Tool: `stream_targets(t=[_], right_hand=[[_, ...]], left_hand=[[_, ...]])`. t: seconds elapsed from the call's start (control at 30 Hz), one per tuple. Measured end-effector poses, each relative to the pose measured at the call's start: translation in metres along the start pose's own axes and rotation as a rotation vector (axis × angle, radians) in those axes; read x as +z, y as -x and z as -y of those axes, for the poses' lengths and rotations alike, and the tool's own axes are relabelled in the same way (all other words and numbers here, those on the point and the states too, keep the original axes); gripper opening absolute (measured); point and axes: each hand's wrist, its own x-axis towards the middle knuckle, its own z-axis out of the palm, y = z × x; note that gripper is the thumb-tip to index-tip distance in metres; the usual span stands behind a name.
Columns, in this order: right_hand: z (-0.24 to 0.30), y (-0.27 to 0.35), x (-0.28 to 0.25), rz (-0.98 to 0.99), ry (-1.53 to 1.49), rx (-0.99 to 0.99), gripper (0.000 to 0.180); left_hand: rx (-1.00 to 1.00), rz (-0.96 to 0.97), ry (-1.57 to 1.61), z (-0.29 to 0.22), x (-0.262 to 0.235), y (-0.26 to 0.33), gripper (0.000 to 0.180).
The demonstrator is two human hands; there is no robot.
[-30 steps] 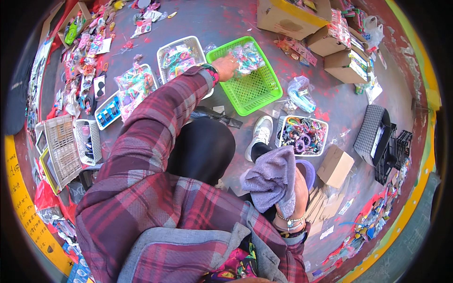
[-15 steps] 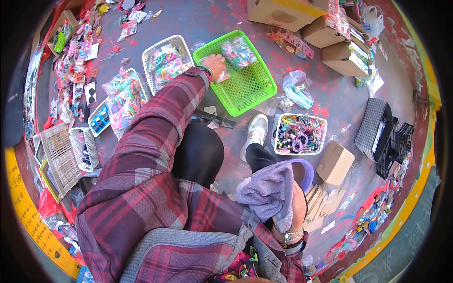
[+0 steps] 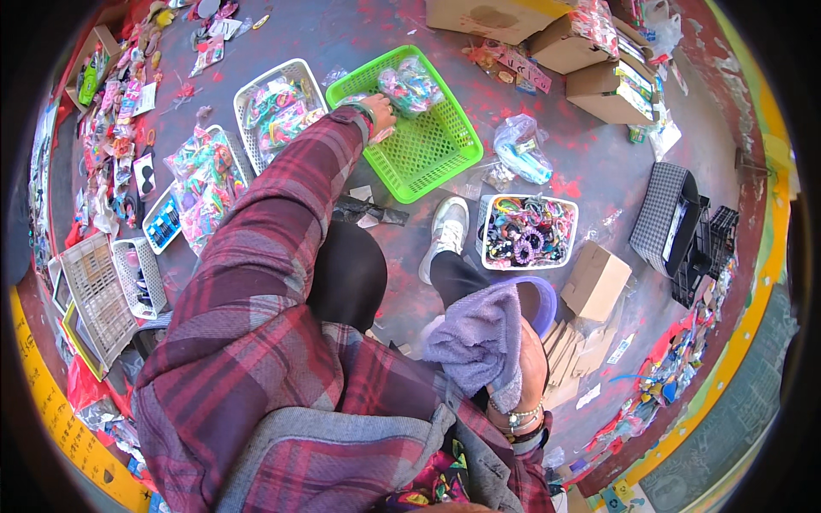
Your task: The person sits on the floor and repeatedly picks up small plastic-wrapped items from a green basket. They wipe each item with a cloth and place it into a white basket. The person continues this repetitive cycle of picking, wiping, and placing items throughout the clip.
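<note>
My left hand [image 3: 381, 111] reaches far forward into a green plastic basket [image 3: 428, 154] on the floor. Its fingers curl down at the basket's left wall, onto what looks like a small clear packet [image 3: 377, 134]. Whether they grip it is unclear. A clear bag of colourful trinkets [image 3: 410, 85] lies in the basket just right of that hand. My right hand [image 3: 526, 368] stays close to my body and holds a bunched purple cloth [image 3: 479, 342] over my knee. I am squatting, with a white shoe [image 3: 445, 231] on the red-stained floor.
Two white baskets of packaged trinkets [image 3: 278, 107] sit left of the green one. A white tray of hair ties [image 3: 523, 231] lies to the right. Cardboard boxes [image 3: 599, 60] stand at the back, a small box [image 3: 596, 282] and a checked bag [image 3: 663, 218] to the right. Empty white baskets [image 3: 98, 295] are at left.
My left hand has slid from the middle of the green basket to its left wall, away from the clear bag. The right hand keeps hold of the purple cloth.
</note>
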Motion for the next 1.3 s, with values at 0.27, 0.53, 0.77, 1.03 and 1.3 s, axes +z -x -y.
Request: stream_targets(t=[0.27,0.53,0.77,1.03,1.3], right_hand=[[-0.012,0.002,0.002,0.21,-0.244,-0.142,0.039],[0.004,0.011,0.028,0.175,-0.714,-0.285,0.038],[0.013,0.035,0.042,0.44,-0.933,-0.571,0.035],[-0.016,0.09,0.062,0.283,-0.597,-1.07,0.053],[-0.06,0.122,0.077,0.026,0.968,-1.578,0.045]], left_hand=[[-0.189,-0.202,1.512,-0.008,-0.091,0.047,0.042],[0.135,-0.503,2.645,-0.071,-0.222,0.159,0.052],[0.401,-0.409,2.885,-0.16,-0.289,0.232,0.061],[0.266,-0.484,2.961,-0.244,-0.298,0.279,0.049],[-0.109,-0.511,2.534,-0.296,-0.322,0.293,0.042]])
